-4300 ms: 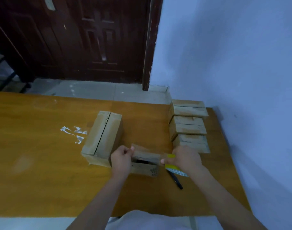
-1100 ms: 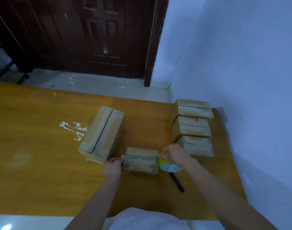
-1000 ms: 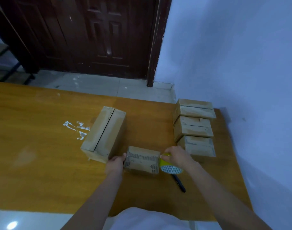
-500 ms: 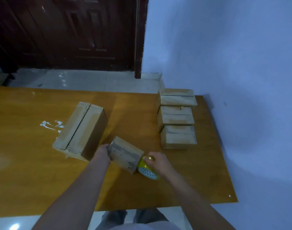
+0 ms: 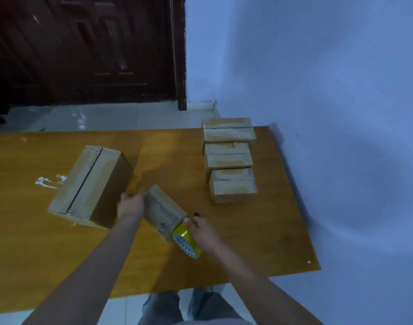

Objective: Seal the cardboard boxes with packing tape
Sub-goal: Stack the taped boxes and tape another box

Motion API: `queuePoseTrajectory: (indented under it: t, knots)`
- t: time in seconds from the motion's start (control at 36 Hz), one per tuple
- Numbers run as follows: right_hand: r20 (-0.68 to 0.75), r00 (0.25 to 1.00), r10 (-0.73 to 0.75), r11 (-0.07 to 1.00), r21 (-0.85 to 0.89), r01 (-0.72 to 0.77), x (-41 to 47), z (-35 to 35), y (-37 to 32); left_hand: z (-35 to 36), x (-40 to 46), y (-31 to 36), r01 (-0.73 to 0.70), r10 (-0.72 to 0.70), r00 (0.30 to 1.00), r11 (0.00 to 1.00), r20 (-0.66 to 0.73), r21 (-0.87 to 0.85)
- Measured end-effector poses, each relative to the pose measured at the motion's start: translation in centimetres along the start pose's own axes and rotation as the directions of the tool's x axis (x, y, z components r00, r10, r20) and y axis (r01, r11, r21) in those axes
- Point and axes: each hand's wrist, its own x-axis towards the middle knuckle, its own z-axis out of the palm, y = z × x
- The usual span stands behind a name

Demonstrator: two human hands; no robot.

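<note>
A small cardboard box point(image 5: 164, 211) with printed text on its side lies skewed on the wooden table point(image 5: 259, 242). My left hand point(image 5: 130, 205) grips its far left end. My right hand point(image 5: 204, 232) holds a yellow roll of packing tape point(image 5: 185, 240) against the box's near right end. A larger cardboard box point(image 5: 90, 186) with an open seam along its top lies to the left of it, just beside my left hand.
Three small cardboard boxes point(image 5: 229, 158) sit in a row along the table's right side, near the blue wall. A black pen point(image 5: 197, 214) pokes out behind my right hand. White marks point(image 5: 48, 181) show left of the large box. A dark door stands beyond.
The small box went from open flaps to shut, then turned clockwise so it lies diagonally. My right hand and tape roll moved nearer the front edge. The camera view shifted right.
</note>
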Motion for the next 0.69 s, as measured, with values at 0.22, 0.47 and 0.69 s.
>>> queuePoseTrajectory:
  t: [0.22,0.47,0.69]
  knots:
    - [0.137,0.989,-0.056,0.973,0.231,0.023,-0.5,-0.3,0.1,2.0,-6.6,-2.5,-0.550,0.661,0.724,0.383,0.196,0.742]
    - [0.186,0.968,-0.168,0.953,0.282,0.111,-1.2,-0.8,1.9,2.7,-5.2,-4.8,-0.612,0.604,0.727,0.353,0.327,0.708]
    - [0.029,0.988,-0.150,0.973,-0.175,0.152,-0.9,0.6,2.6,2.3,-5.0,-5.3,-0.609,0.603,0.723,0.328,0.337,0.722]
